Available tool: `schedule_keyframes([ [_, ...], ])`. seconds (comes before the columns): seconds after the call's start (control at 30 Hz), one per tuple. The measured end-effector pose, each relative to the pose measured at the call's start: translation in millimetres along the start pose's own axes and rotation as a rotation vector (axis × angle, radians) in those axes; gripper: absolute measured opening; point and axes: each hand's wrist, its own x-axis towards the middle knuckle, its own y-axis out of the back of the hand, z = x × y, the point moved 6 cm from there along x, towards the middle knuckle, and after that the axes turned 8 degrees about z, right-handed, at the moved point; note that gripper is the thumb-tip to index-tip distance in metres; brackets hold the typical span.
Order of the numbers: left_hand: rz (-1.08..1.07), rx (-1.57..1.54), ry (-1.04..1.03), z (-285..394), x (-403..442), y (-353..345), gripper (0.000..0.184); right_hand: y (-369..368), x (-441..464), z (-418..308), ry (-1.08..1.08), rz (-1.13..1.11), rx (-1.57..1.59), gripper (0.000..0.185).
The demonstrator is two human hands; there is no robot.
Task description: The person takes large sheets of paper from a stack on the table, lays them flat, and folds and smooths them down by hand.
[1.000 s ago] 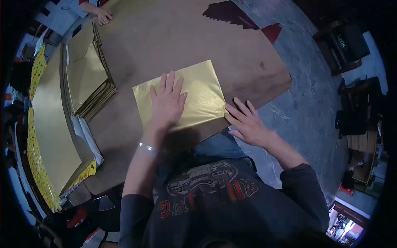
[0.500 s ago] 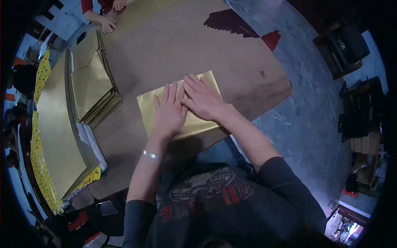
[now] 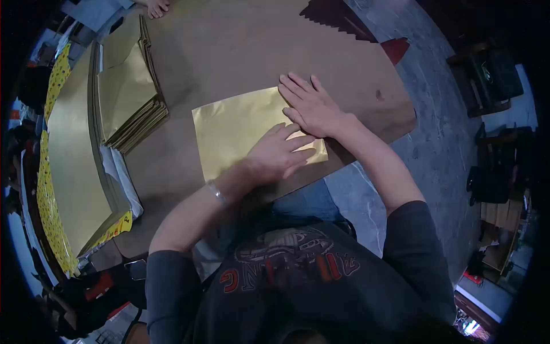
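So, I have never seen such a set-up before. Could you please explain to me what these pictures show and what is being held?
There is no machine here: you see a person's two bare hands, filmed by one camera worn on the head, looking forward and down. On the wide brown tabletop lies a shiny gold, rectangular, paper-like sheet. The left hand, with a silver-coloured band at its wrist, lies over the sheet. The right hand is spread across its right edge. Neither hand grips or lifts anything. Toward the picture's left stands a stack of gold, paper-like pieces. Near the top lies a dark, flat piece with a zigzag edge, and part of another person's hand shows.
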Motion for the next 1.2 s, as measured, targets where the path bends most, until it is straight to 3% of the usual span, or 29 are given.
schedule_keyframes([
  [0.27, 0.081, -0.203, -0.104, 4, 13, -20, 0.03, -4, 0, 0, 0.006, -0.005, -0.018, 0.056],
  [0.33, 0.037, -0.177, -0.252, 14, 18, -26, 0.034, -4, 0, -1, -0.007, -0.004, -0.015, 0.056],
  [0.37, -0.098, -0.138, -0.205, 15, 15, -33, 0.054, -2, 0, -1, 0.007, 0.002, -0.019, 0.056],
  [0.4, -0.097, -0.138, -0.206, 14, 13, -34, 0.054, -1, 0, -1, 0.02, 0.01, -0.023, 0.056],
  [0.5, -0.254, -0.083, -0.199, 11, 9, -41, 0.091, -2, 0, -1, 0.019, 0.027, -0.025, 0.056],
  [0.73, -0.191, -0.119, -0.193, 11, -9, -4, 0.082, -3, -2, 0, 0.009, 0.049, 0.014, 0.056],
  [0.9, -0.254, -0.023, -0.125, 12, -38, 3, 0.085, 1, 0, -2, 0.02, 0.033, 0.022, 0.057],
  [1.2, -0.401, 0.072, 0.192, 14, -97, 29, 0.088, -1, 1, -2, 0.003, -0.05, -0.054, 0.058],
])
